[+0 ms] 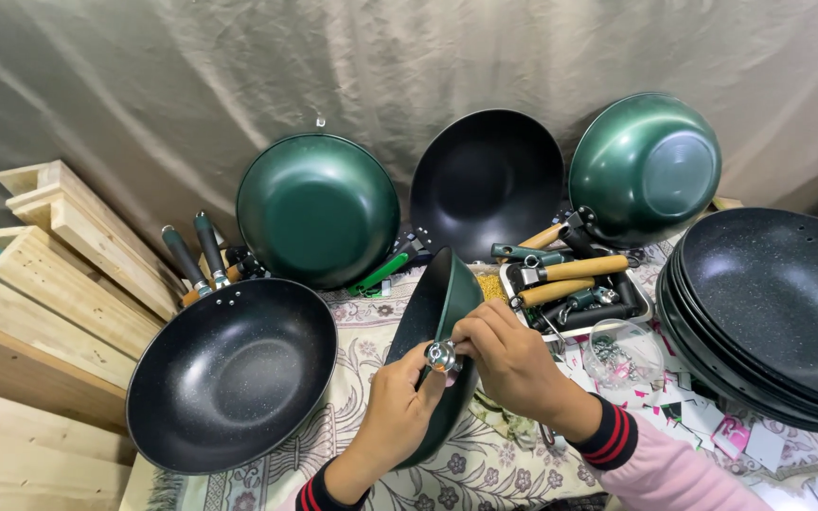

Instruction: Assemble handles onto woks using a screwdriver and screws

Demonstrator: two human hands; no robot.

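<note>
Green-bodied wok with a dark non-stick inside (439,312) stands on edge near the middle of the desk (485,468), tilted so that its rim faces left and its rounded back faces the person. The left hand (398,409) grips it low on the rim, fingers curled around the edge; the right hand (508,355) pinches a small shiny metal ferrule (442,355) against the rim, thumb and forefinger closed on it. Both hands are clenched, one on the pan and one on the fitting.

I judge the wok to be stiff pressed metal, moderately heavy for its size, and awkward because it balances on a curve. Its enamelled back looks smooth and likely slippery, so the rim is the surer place to take hold. The speckled coating inside probably scratches easily. The ferrule is small and would roll away if dropped.

Room is tight. A large black speckled wok with two dark handles (231,374) lies just to the left, a stack of black speckled woks (778,312) crowds the right, and a tray of wooden and green handles (575,284) sits just behind the right hand. A clear plastic bag of small hardware (622,355) lies near the right wrist. Three more woks lean against the grey cloth backdrop (144,85), and pale wooden planks (59,284) are stacked at far left. The only open patch is the patterned cloth directly in front of the person.
</note>
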